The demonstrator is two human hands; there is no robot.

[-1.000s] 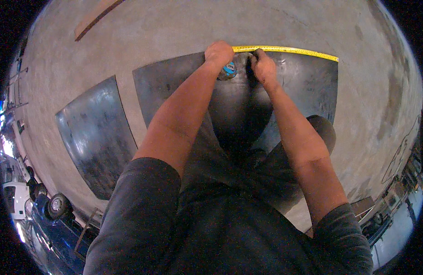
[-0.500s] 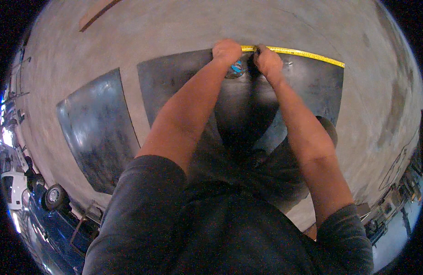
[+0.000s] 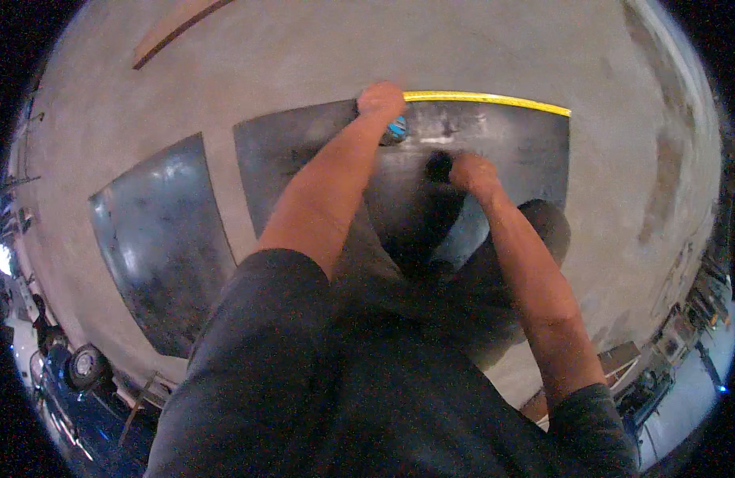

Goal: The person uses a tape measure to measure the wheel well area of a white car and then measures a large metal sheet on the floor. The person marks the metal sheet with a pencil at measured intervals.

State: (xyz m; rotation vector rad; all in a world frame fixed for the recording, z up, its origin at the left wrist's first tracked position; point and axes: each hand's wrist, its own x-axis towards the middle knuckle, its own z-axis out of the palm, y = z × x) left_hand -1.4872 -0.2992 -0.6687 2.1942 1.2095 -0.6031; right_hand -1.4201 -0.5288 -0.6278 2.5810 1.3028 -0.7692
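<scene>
A large dark metal sheet (image 3: 527,147) lies on the floor in front of me. My left hand (image 3: 381,99) is closed on a tape measure at the sheet's far edge; its blue and black case (image 3: 396,128) shows below the hand. From there the yellow tape blade (image 3: 487,98) runs right along the far edge to the right corner. My right hand (image 3: 473,173) is closed above the sheet, nearer to me than the blade and apart from it. A dark patch lies by its fingertips; whether they hold a small thing cannot be made out.
A smaller dark metal sheet (image 3: 164,247) lies to the left, with a strip of floor between the two. A long brown bar (image 3: 172,33) rests at the far left. My knee (image 3: 547,227) is over the sheet's right side. A blue vehicle (image 3: 72,398) stands at lower left.
My right hand has left the tape blade and drawn back toward me over the sheet. My left hand stays at the far edge with the tape measure. The view has shifted slightly.
</scene>
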